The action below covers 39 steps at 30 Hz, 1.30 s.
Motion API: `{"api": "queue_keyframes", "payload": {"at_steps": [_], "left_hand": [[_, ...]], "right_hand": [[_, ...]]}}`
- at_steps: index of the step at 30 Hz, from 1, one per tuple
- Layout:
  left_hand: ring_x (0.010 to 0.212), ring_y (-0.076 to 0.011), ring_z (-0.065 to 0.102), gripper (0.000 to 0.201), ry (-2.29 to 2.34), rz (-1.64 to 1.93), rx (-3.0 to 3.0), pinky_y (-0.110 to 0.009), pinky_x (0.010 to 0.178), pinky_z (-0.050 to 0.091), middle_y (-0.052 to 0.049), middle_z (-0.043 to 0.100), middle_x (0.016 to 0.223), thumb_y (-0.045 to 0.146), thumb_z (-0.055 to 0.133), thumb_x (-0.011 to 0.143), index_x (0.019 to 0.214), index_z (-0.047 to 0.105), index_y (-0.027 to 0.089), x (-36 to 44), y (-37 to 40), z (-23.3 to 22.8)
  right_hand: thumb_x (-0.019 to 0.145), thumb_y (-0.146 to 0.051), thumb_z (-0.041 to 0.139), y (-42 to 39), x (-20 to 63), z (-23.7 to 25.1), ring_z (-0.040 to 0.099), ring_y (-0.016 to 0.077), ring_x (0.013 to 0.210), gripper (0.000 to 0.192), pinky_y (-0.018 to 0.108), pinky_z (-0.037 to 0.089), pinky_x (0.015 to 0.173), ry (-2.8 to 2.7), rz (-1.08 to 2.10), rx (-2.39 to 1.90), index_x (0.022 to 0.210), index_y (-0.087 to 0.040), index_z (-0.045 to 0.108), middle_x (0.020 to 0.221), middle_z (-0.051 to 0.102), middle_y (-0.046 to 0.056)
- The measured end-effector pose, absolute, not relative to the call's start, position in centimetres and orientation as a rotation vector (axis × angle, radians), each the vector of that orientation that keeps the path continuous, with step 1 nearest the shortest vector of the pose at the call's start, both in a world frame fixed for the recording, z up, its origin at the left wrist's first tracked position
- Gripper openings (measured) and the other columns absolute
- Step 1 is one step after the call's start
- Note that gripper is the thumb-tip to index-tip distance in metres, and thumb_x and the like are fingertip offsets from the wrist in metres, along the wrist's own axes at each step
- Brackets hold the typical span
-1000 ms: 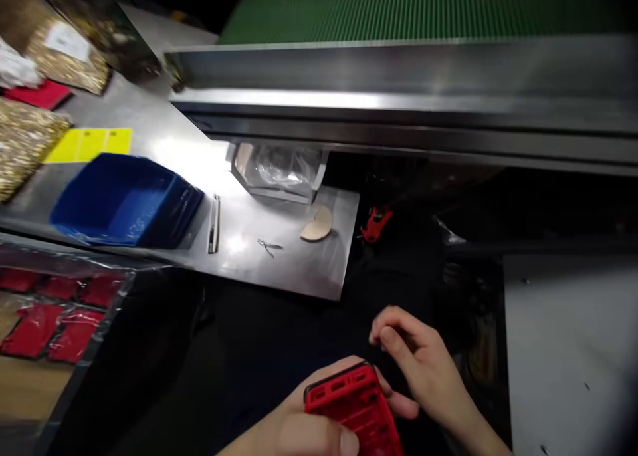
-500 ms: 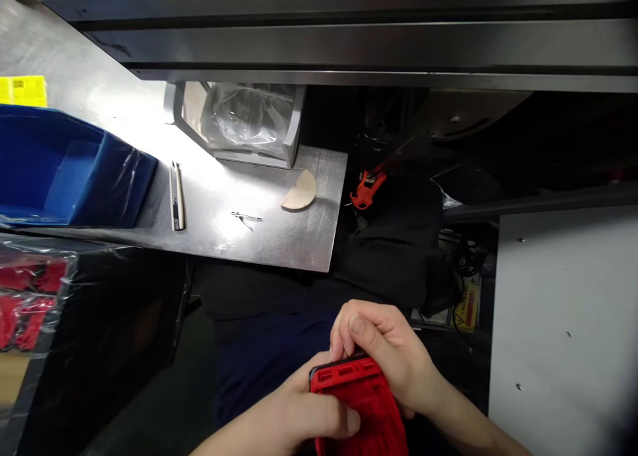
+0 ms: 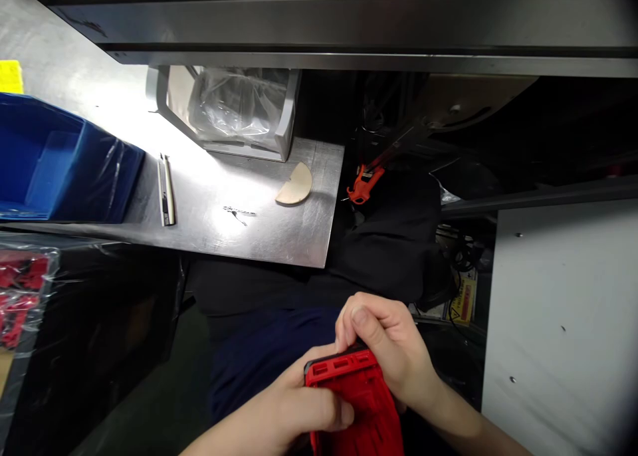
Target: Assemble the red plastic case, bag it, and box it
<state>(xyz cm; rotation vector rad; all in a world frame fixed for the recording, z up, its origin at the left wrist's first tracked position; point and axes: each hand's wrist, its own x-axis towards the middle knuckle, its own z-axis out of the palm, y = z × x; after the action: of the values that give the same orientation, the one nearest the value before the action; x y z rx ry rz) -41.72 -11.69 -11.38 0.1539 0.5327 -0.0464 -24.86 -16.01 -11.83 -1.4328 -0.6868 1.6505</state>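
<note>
While the left hand is clamping the ribbed red moulded-plastic case low over the lap, below the steel bench, the right hand is pinching its top edge, and the part is appearing light, stiff and best gripped by its rims.

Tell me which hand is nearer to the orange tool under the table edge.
Right. The right hand is below the orange tool; the left hand is lower and further left, gripping the red part.
</note>
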Motion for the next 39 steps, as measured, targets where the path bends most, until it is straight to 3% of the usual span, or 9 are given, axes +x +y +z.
{"api": "queue_keyframes", "payload": {"at_steps": [3,8,11,15,21,27,33,36,39], "left_hand": [[0.090,-0.0277,0.065,0.046,0.540,-0.011,0.091,-0.035,0.086,0.049,-0.009,0.070,0.095,0.019,0.066,0.071,0.115,0.074,0.013,-41.7,-12.0,-11.5],[0.080,-0.0203,0.062,0.040,0.602,0.002,-0.003,-0.026,0.076,0.048,-0.008,0.067,0.089,0.017,0.070,0.069,0.109,0.073,0.012,-42.0,-13.1,-12.1],[0.065,-0.0123,0.051,0.031,0.594,0.005,-0.010,-0.021,0.068,0.043,-0.004,0.061,0.078,0.015,0.068,0.070,0.100,0.074,0.011,-41.8,-13.0,-12.0],[0.071,-0.0177,0.056,0.032,0.535,0.017,-0.001,-0.030,0.077,0.048,-0.006,0.062,0.082,0.016,0.066,0.072,0.103,0.074,0.013,-41.7,-12.8,-11.7],[0.073,-0.0163,0.055,0.031,0.631,-0.033,-0.002,-0.023,0.067,0.042,-0.006,0.063,0.087,0.017,0.071,0.070,0.101,0.070,0.011,-42.2,-13.4,-12.2],[0.085,-0.0240,0.064,0.042,0.547,0.014,-0.049,-0.033,0.083,0.050,-0.009,0.068,0.092,0.015,0.067,0.075,0.117,0.072,0.014,-42.2,-13.5,-12.2],[0.075,-0.0158,0.062,0.036,0.687,0.019,-0.090,-0.023,0.074,0.048,-0.004,0.068,0.087,0.010,0.071,0.070,0.106,0.070,0.015,-42.3,-13.9,-12.1],[0.085,-0.0214,0.068,0.036,0.583,0.049,-0.082,-0.029,0.082,0.051,-0.009,0.071,0.092,0.013,0.068,0.074,0.110,0.071,0.012,-42.2,-13.9,-12.1],[0.109,-0.0327,0.069,0.058,0.463,0.105,-0.022,-0.042,0.093,0.050,-0.018,0.072,0.113,0.021,0.066,0.087,0.143,0.053,0.017,-42.2,-13.9,-12.3]], "right_hand": [[0.105,-0.039,0.051,-16.3,-24.6,-12.0,0.049,0.0097,0.063,0.041,0.023,0.039,0.060,-0.773,1.449,-1.559,0.071,-0.016,0.054,0.068,0.052,0.000],[0.106,-0.039,0.048,-16.7,-24.6,-11.9,0.066,0.0165,0.078,0.038,0.030,0.050,0.072,-0.745,1.606,-1.419,0.085,-0.018,0.069,0.083,0.070,0.005],[0.106,-0.038,0.049,-17.1,-24.7,-12.1,0.062,0.0149,0.072,0.040,0.030,0.047,0.069,-0.800,1.540,-1.484,0.076,-0.018,0.067,0.075,0.065,0.004],[0.105,-0.040,0.049,-17.3,-24.6,-12.3,0.043,0.0129,0.067,0.045,0.030,0.036,0.063,-0.780,1.265,-1.668,0.066,-0.017,0.046,0.068,0.045,0.000],[0.108,-0.038,0.044,-17.5,-24.6,-11.9,0.066,0.0173,0.081,0.040,0.034,0.050,0.078,-0.849,1.560,-1.451,0.089,-0.020,0.076,0.086,0.072,0.006],[0.107,-0.037,0.047,-18.3,-24.4,-12.4,0.051,0.0148,0.069,0.046,0.031,0.040,0.067,-0.771,1.078,-1.689,0.065,-0.018,0.055,0.064,0.051,0.002],[0.107,-0.053,0.039,-18.2,-24.0,-11.7,0.070,0.0232,0.096,0.049,0.040,0.053,0.086,-1.027,1.546,-1.357,0.109,-0.024,0.077,0.103,0.076,0.010],[0.108,-0.038,0.042,-19.0,-23.3,-12.7,0.068,0.0212,0.074,0.043,0.041,0.052,0.077,-1.038,1.154,-1.428,0.088,-0.023,0.077,0.079,0.075,0.007],[0.107,-0.033,0.043,-19.1,-21.6,-14.8,0.047,0.0147,0.048,0.052,0.033,0.039,0.056,-0.762,0.720,-1.705,0.059,-0.020,0.059,0.049,0.049,0.001]]}}
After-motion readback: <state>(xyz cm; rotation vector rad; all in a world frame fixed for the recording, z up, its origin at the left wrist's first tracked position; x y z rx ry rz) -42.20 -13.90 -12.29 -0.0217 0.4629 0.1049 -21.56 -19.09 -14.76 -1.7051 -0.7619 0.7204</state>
